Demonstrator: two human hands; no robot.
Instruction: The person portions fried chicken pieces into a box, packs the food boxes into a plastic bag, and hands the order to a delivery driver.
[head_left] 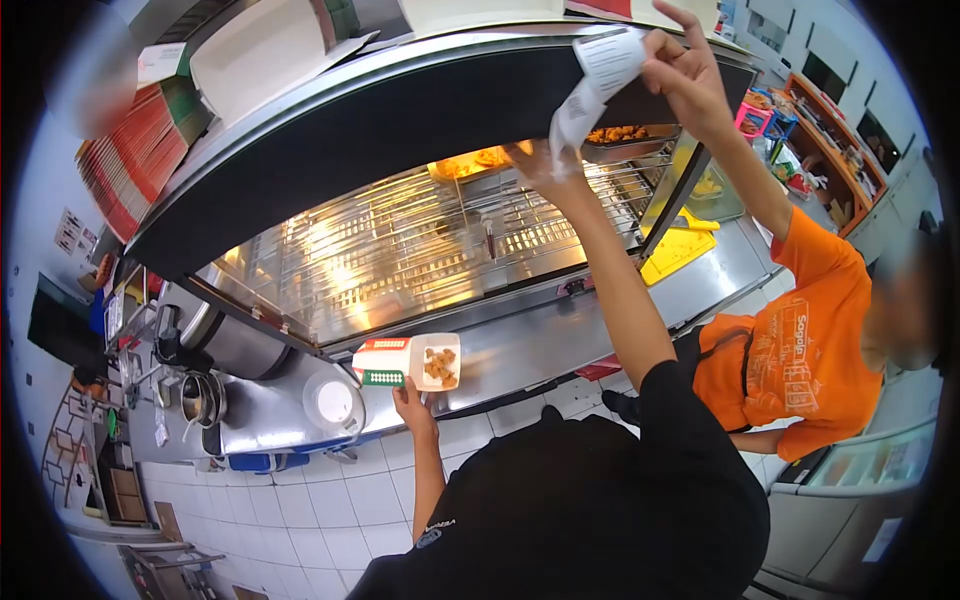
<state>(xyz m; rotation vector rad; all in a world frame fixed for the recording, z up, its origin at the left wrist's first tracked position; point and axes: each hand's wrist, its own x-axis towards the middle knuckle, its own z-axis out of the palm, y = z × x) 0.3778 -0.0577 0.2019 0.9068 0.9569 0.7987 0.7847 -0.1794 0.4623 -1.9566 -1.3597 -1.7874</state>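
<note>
My left hand [411, 404] grips the lower edge of an open red, white and green paper box [408, 361] that has pieces of fried food [440, 367] inside. My right hand [548, 168] reaches into the lit warming cabinet [380, 250], beside a tray of orange-brown food [468, 164]. Its fingers are smeared by motion and partly behind a hanging paper slip. A co-worker in an orange shirt [800, 340] holds up that printed slip [608, 62] in front of the cabinet's top edge.
Stacked red cartons [140, 155] stand on top of the cabinet at the left. A white round container [333, 402] sits on the steel counter [480, 372]. At the right are a yellow board [676, 252] and a second food tray [618, 135] inside the cabinet.
</note>
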